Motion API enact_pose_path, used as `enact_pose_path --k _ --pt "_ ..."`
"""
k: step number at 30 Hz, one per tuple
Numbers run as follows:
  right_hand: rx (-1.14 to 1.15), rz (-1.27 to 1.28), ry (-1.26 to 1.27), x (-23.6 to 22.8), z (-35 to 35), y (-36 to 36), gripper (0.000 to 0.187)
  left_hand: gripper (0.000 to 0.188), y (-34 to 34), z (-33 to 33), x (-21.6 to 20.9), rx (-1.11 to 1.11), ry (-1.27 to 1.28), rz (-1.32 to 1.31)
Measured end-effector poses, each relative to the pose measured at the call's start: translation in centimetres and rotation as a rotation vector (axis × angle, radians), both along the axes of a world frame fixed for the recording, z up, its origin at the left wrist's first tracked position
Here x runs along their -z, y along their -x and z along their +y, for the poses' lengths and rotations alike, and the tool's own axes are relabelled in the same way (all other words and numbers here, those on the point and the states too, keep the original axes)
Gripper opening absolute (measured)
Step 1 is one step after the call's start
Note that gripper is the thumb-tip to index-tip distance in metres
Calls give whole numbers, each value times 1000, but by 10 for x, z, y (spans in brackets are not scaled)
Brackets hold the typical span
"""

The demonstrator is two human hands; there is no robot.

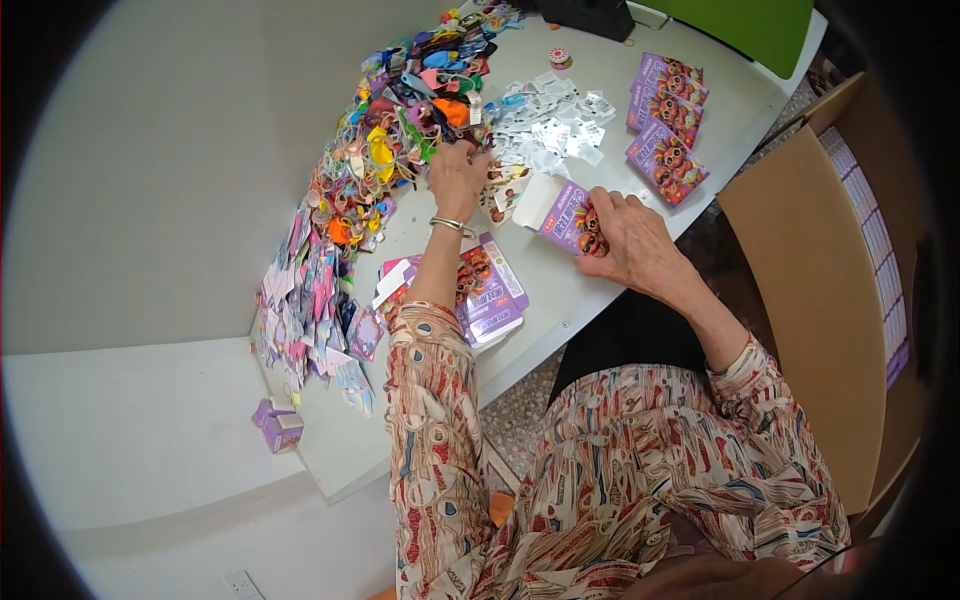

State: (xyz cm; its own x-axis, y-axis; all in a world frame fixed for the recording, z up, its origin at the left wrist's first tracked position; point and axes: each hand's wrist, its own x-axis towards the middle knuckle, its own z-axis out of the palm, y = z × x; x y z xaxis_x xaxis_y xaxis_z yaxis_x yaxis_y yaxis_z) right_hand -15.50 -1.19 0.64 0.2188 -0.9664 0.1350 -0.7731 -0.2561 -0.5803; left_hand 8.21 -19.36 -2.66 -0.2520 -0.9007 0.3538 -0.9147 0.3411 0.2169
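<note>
My right hand (640,245) grips a small purple cardboard box (572,217) printed with cartoon figures. Its white end flap stands open toward the left. At the right edge of a big heap of colourful small toys (400,135), my left hand (460,180) reaches in with its fingers curled down. Whatever lies between those fingertips is too small to make out. Just below them are some printed cards or stickers (505,190). Beyond the box spreads a pile of small white sachets (560,125). Under my left forearm lie several flattened purple boxes (495,290).
Several purple boxes (668,160) lie overlapping near the table's right edge. A large brown carton (800,290) on the right holds rows of packed boxes. Folded shiny papers (310,300) pile up at left, near a crumpled purple box (278,425). A small round tub (560,58) stands farther back.
</note>
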Motion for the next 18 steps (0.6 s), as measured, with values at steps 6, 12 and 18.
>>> enact_pose_path --k 6,12,18 --pt "13 0 -20 0 0 0 65 12 -22 -6 -22 4 123 141" --pt "7 27 -5 0 -3 -8 63 16 -45 20 -83 31 -78 290" --pt "23 43 9 1 -7 -12 59 15 -20 66 -130 223 -569 928"
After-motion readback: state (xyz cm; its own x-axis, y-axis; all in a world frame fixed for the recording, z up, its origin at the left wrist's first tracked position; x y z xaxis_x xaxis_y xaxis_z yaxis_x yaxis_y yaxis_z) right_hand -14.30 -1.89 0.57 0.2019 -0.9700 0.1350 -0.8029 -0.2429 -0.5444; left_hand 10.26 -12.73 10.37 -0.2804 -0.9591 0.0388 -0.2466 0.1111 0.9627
